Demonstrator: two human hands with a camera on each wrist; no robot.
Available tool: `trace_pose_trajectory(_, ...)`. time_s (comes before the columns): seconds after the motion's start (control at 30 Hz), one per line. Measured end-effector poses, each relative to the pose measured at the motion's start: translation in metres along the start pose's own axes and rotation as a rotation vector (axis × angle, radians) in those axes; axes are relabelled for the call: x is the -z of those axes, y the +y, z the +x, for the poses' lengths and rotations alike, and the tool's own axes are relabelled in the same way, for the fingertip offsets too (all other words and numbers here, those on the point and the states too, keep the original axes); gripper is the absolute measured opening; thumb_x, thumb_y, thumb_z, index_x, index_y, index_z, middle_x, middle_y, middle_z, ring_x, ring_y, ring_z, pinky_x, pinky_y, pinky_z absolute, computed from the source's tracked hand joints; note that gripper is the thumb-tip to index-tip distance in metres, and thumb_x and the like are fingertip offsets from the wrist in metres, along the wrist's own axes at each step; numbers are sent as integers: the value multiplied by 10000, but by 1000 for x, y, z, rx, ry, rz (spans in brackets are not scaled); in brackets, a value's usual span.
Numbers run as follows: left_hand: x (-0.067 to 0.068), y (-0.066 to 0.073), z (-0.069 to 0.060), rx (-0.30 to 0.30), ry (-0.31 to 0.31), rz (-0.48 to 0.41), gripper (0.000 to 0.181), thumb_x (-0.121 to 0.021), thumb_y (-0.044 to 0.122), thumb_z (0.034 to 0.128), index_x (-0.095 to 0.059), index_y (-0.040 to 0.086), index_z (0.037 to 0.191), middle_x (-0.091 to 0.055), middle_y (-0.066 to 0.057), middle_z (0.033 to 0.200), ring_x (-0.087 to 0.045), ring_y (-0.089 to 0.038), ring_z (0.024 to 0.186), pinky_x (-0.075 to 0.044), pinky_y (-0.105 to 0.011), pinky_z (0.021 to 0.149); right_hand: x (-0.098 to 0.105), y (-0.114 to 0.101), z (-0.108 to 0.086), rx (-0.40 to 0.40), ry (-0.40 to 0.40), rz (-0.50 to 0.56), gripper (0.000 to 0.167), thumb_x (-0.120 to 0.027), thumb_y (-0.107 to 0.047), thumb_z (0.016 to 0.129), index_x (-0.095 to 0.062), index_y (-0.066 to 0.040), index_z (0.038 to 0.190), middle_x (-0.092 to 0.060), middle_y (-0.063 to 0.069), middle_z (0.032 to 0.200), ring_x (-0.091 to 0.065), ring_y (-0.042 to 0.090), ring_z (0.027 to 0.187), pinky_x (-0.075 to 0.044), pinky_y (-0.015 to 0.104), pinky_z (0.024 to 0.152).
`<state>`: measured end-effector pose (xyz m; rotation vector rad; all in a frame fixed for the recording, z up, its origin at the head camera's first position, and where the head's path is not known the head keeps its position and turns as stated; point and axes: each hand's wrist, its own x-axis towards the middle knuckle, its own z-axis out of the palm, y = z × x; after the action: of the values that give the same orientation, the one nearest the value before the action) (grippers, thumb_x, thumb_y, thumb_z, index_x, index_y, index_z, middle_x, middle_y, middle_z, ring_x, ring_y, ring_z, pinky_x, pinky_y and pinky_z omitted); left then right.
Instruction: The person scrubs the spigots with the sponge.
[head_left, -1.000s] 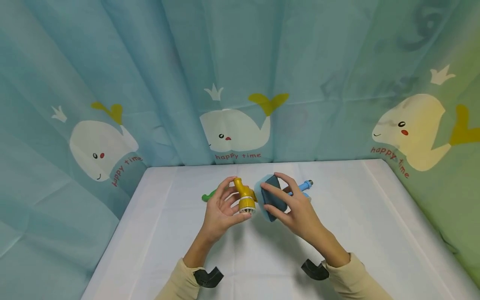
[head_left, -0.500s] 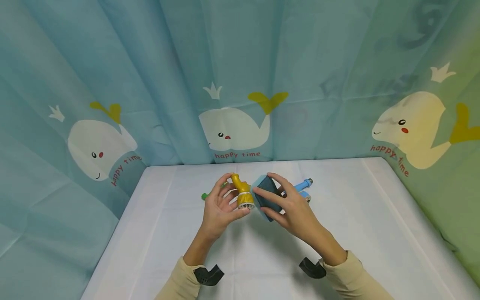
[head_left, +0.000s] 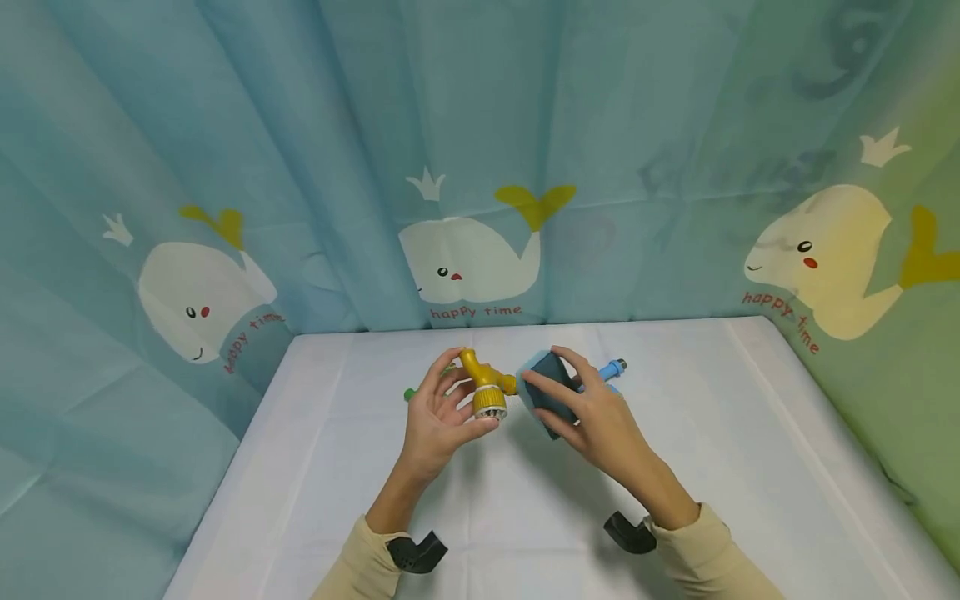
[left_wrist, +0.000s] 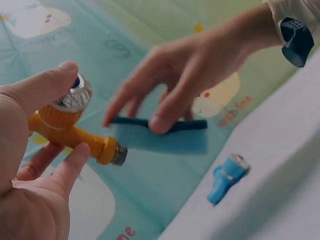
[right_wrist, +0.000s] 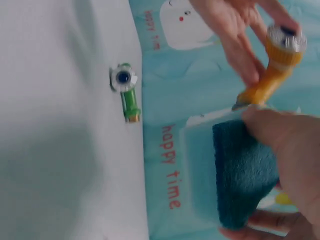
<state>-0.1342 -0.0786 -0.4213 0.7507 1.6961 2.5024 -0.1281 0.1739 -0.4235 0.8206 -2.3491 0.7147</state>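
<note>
While the left hand [head_left: 437, 425] pinches the yellow tap [head_left: 489, 397] above the white counter [head_left: 337, 508], the right hand [head_left: 606, 427] grips the blue sponge [right_wrist: 245, 172] at the tap's three o'clock, just beside its threaded end; whether they touch, I cannot tell. On the counter, a green tap [right_wrist: 128, 95] lies towards nine o'clock, a blue tap [left_wrist: 229, 177] near three.

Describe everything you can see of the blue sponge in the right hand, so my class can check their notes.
The sponge has two layers: a dark, rough-looking blue face and a paler blue layer that looks like foam. Its visible edges are fairly straight. The right hand grips it between thumb and fingers, tilted and raised above the table. Its pale side faces the yellow tap, very near the end; whether they touch, I cannot tell.
</note>
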Motion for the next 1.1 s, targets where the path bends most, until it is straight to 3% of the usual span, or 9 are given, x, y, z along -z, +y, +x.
trace_pose_trajectory(0.1, 0, 1, 0, -5, -13, -5, 990, -901, 12, 764, -309, 33, 1557, -483, -250, 1395, -550, -331, 1250, -552, -394, 1014, 0, 1, -2, -103, 19, 111, 620, -862, -187, 845, -630, -233, 1418, -470, 201, 1492, -660, 246, 894, -586, 318, 604)
trace_pose_trajectory(0.2, -1, 1, 0, -17, -40, 4, 982, -902, 19, 767, -313, 22, 1552, -474, -257, 1403, -543, -340, 1256, -550, -404, 1017, 1, -3, 1, -185, -11, 241, 604, -832, -201, 888, -605, -223, 1447, -460, 195, 1505, -657, 217, 860, -590, 275, 609)
trace_pose_trajectory(0.37, 0, 2, -2, -28, -75, 36, 944, -902, 9, 764, -368, 51, 1541, -479, -244, 1399, -550, -322, 1262, -551, -402, 1017, 5, -3, 3, -241, -65, 274, 576, -804, -184, 915, -596, -212, 1451, -484, 188, 1486, -653, 176, 797, -593, 265, 626)
trace_pose_trajectory(0.53, 2, 3, -3, -52, -149, 78, 931, -891, -20, 766, -378, 26, 1542, -459, -292, 1397, -552, -327, 1273, -548, -418, 1018, 12, 1, 6, -220, -119, 340, 579, -783, -185, 934, -575, -210, 1473, -489, 178, 1492, -659, 181, 851, -608, 282, 668)
trace_pose_trajectory(0.67, 4, 1, -3, -71, -204, 108, 920, -872, -56, 772, -372, 3, 1542, -448, -320, 1395, -548, -333, 1274, -539, -432, 1029, 15, 3, 6, -210, -174, 323, 560, -764, -206, 952, -569, -214, 1476, -491, 189, 1485, -654, 190, 881, -590, 256, 657)
trace_pose_trajectory(0.8, 6, -1, -4, -78, -223, 145, 908, -863, -60, 781, -376, 7, 1544, -458, -312, 1398, -550, -310, 1292, -520, -421, 1050, 19, 3, 8, -182, -152, 333, 581, -784, -192, 933, -575, -235, 1474, -495, 152, 1491, -639, 160, 871, -587, 256, 643)
trace_pose_trajectory(0.9, 7, -2, -4, -84, -239, 176, 900, -861, -46, 791, -372, -3, 1546, -461, -311, 1408, -544, -312, 1305, -506, -424, 1063, 20, 1, 11, -137, -182, 355, 584, -774, -208, 943, -563, -249, 1486, -477, 140, 1510, -616, 142, 795, -584, 262, 636)
trace_pose_trajectory(1.03, 7, -3, -3, -78, -253, 209, 892, -852, -67, 791, -370, -27, 1540, -466, -314, 1419, -536, -336, 1320, -497, -419, 1071, 18, 2, 10, -136, -256, 287, 555, -753, -250, 963, -565, -243, 1486, -468, 173, 1508, -646, 165, 819, -580, 283, 679)
trace_pose_trajectory(1.1, 6, -4, -4, -62, -250, 226, 889, -845, -89, 787, -372, -34, 1537, -476, -298, 1421, -537, -340, 1323, -497, -406, 1072, 18, 2, 9, -160, -251, 262, 558, -764, -243, 955, -572, -237, 1479, -472, 180, 1502, -656, 181, 839, -582, 291, 672)
